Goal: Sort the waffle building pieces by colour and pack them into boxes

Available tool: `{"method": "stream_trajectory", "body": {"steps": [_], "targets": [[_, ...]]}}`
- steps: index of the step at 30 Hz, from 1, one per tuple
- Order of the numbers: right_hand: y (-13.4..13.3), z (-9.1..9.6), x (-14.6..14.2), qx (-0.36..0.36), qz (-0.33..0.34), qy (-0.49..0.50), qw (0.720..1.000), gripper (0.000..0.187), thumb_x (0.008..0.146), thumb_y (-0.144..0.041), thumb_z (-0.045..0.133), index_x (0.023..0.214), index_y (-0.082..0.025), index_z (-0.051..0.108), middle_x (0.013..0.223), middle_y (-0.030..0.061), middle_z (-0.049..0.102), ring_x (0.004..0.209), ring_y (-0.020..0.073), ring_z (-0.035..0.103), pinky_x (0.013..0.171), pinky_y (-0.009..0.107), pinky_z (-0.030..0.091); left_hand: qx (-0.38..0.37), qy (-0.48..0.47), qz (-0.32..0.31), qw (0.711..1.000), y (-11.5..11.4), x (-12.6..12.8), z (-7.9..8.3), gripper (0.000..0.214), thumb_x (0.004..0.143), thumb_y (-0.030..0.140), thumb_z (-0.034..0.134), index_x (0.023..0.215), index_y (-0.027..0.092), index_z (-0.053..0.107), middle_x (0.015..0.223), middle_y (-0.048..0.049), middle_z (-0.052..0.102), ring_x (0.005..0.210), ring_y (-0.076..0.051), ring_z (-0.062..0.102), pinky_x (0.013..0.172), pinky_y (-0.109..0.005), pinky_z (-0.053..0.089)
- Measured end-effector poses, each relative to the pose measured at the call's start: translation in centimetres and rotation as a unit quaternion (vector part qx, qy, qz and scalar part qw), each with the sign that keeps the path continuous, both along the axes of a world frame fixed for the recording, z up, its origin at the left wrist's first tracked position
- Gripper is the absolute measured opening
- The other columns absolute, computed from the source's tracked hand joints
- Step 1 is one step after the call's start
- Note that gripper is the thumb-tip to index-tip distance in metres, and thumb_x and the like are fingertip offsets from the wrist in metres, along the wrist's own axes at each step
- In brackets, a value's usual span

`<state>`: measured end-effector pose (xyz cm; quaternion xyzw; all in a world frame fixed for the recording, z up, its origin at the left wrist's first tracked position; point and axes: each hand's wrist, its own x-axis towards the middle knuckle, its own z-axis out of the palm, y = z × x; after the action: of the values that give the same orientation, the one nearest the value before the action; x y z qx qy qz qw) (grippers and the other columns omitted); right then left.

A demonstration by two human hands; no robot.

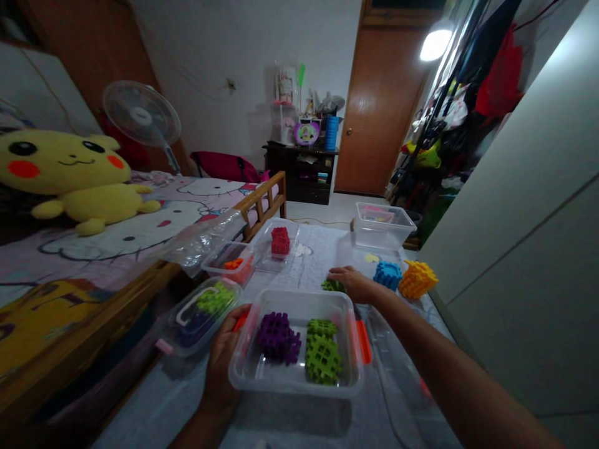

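Note:
My left hand [226, 352] grips the left side of a clear plastic box [294, 388] with orange side latches, held tilted towards me above the table. Inside it lie purple interlocking blocks [277, 337] on the left and green interlocking blocks [324, 355] on the right. Beyond the box's far right corner, my right hand [350, 284] is closed over a green interlocking block [333, 285]; its fingertips are partly hidden. To the right of that hand stand a blue block cube [387, 275] and a yellow block cube [418, 279].
Left of the box are a lidded container [187, 340] with green pieces, a clear tub [213, 267] with orange pieces, and a clear tray [266, 265] bearing a red block cube [280, 241]. A larger clear bin [384, 232] stands at the far right. A wooden bed rail [116, 312] borders the left.

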<state>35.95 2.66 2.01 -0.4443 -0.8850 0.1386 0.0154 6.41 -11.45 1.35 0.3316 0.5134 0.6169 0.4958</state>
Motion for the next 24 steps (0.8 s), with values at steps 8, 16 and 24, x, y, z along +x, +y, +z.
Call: {"method": "stream_trajectory", "body": {"steps": [8,16,24], "targets": [[0.3,0.4,-1.4,-0.007,0.006,-0.033,0.999,0.049,0.078,-0.021,0.069,0.127,-0.018,0.061,0.125,0.0142,0.06,0.109,0.023,0.058,0.095,0.034,0.04,0.015,0.006,-0.01,1.0,0.1,-0.3,-1.1,0.052,0.069,0.05,0.069,0.111,0.02,0.062,0.099,-0.0041,0.07,0.081,-0.021,0.065,0.071,-0.027,0.05],[-1.1,5.5,-0.1,0.077,-0.14,-0.023,0.987,0.049,0.078,-0.026,0.065,0.122,-0.006,0.059,0.111,0.0177,0.058,0.099,0.0253,0.057,0.089,0.034,0.043,0.025,-0.013,-0.029,0.999,0.1,-0.1,-0.8,0.055,0.07,0.051,0.067,0.113,0.019,0.059,0.091,-0.003,0.07,0.06,-0.015,0.058,0.064,-0.027,0.048],[-11.4,12.3,-5.4,0.029,-0.008,-0.005,1.0,0.039,0.073,-0.036,0.068,0.105,-0.014,0.066,0.098,0.0107,0.064,0.092,0.0242,0.058,0.082,0.034,0.046,0.021,-0.041,-0.032,0.998,0.0,0.5,0.2,0.053,0.068,0.049,0.069,0.109,0.017,0.058,0.079,-0.0011,0.069,0.061,-0.015,0.059,0.057,-0.024,0.046]]}}
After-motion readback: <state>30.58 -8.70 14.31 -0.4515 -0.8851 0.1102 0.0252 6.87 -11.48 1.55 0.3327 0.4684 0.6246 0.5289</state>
